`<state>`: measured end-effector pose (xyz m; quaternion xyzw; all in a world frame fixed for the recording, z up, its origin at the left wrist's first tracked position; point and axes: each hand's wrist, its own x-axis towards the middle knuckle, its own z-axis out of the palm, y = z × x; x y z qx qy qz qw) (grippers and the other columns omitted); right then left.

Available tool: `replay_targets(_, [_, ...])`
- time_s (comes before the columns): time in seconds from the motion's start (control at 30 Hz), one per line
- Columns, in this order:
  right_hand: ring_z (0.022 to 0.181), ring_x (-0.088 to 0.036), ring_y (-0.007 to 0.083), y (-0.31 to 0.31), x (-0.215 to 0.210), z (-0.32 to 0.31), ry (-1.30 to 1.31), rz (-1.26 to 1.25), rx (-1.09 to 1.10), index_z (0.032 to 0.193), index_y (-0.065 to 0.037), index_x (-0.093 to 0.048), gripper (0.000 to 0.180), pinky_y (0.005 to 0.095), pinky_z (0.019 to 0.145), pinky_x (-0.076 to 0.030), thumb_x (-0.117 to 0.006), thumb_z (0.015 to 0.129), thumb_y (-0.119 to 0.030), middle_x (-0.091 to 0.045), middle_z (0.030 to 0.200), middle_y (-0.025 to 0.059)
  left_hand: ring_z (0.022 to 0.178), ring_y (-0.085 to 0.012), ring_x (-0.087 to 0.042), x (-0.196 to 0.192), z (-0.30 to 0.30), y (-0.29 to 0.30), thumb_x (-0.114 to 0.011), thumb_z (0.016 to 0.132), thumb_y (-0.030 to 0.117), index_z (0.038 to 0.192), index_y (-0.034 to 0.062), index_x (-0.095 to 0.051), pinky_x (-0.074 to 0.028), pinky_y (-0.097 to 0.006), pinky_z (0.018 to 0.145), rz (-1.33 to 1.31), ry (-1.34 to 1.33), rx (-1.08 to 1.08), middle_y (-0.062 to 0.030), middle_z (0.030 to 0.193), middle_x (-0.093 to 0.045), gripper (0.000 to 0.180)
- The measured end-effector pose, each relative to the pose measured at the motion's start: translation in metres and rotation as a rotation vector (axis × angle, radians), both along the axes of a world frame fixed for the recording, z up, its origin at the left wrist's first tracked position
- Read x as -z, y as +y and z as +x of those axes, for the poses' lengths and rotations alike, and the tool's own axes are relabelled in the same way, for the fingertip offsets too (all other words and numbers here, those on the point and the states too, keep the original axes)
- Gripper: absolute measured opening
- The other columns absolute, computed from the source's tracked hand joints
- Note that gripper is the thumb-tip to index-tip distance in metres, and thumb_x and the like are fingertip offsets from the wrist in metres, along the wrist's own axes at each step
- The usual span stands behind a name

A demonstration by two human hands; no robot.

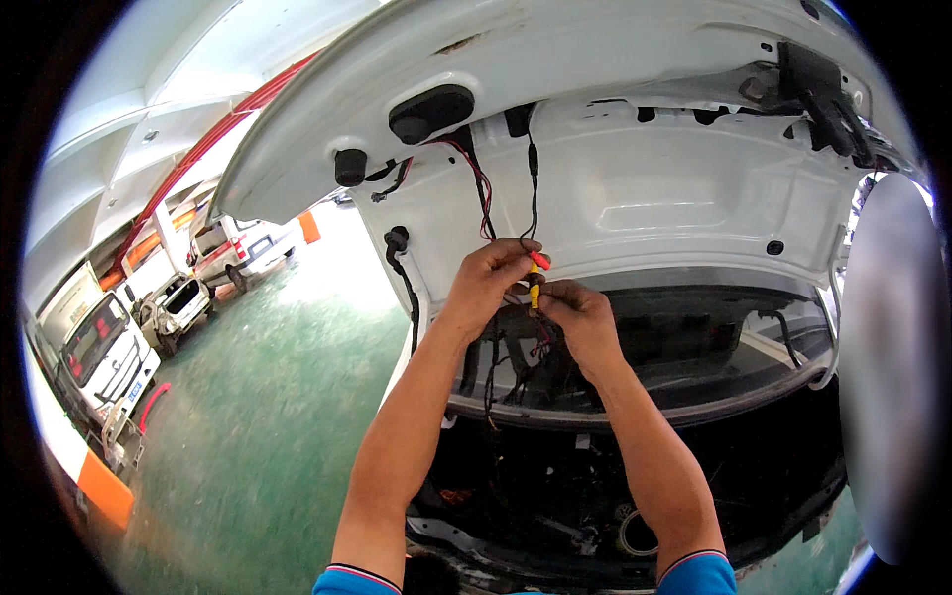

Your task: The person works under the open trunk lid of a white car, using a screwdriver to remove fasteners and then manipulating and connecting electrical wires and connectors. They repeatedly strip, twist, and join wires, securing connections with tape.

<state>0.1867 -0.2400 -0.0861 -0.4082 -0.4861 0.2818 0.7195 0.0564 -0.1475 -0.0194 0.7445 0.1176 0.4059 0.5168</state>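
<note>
In front of a white car's raised tailgate (684, 213), both my hands meet at thin hanging cables. My left hand (481, 288) is closed in a pinch on a cable end with a red plug (539, 260). Just below and to the right, my right hand (587, 322) is closed on a cable end with a yellow plug (535, 297). The fingertips partly hide both ends, and I cannot tell whether they are joined. A red and black wire pair (484, 188) and a black cable (535, 183) hang down from the tailgate to my hands.
Loose dark wires (493, 382) dangle below my hands by the tailgate glass (674, 342). The dark open trunk (714, 466) lies beneath. A black latch piece (818, 99) is at upper right. Parked vehicles (104, 347) stand on the green floor (258, 426) to the left. A blurred shape (888, 367) fills the right edge.
</note>
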Motion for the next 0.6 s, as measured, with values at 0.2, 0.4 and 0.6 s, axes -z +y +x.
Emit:
replay_targets(0.2, [0.073, -0.06, 0.0099, 0.002, 0.002, -0.012, -0.06, 0.049, 0.068, 0.102, 0.005, -0.069, 0.023, 0.0264, 0.063, -0.048, -0.071, 0.09, -0.015, -0.07, 0.084, 0.0055, 0.088, -0.0146, -0.067, 0.0, 0.001, 0.006, -0.069, 0.093, 0.015, 0.116, -0.001, -0.066, -0.053, -0.029, 0.081, 0.205, 0.09, -0.106, -0.0075, 0.098, -0.072, 0.029])
replay_targets(0.4, [0.073, -0.06, 0.0098, 0.002, 0.004, -0.005, -0.088, 0.039, 0.122, 0.098, 0.004, -0.071, 0.023, 0.0277, 0.066, -0.048, -0.073, 0.088, -0.017, -0.069, 0.079, 0.006, 0.082, -0.0141, -0.067, 0.0, 0.014, -0.007, -0.073, 0.09, 0.017, 0.115, -0.004, -0.065, -0.055, -0.028, 0.073, 0.364, 0.054, -0.378, -0.0103, 0.098, -0.072, 0.034])
replay_targets(0.6, [0.08, -0.062, 0.0118, -0.002, 0.001, -0.001, -0.127, 0.032, 0.136, 0.104, 0.005, -0.071, 0.028, 0.0285, 0.076, -0.049, -0.071, 0.09, -0.019, -0.071, 0.086, 0.0072, 0.091, -0.0167, -0.068, -0.006, 0.005, -0.002, -0.069, 0.093, 0.019, 0.124, -0.005, -0.059, -0.056, -0.029, 0.07, 0.041, -0.008, -0.142, -0.0125, 0.106, -0.072, 0.04])
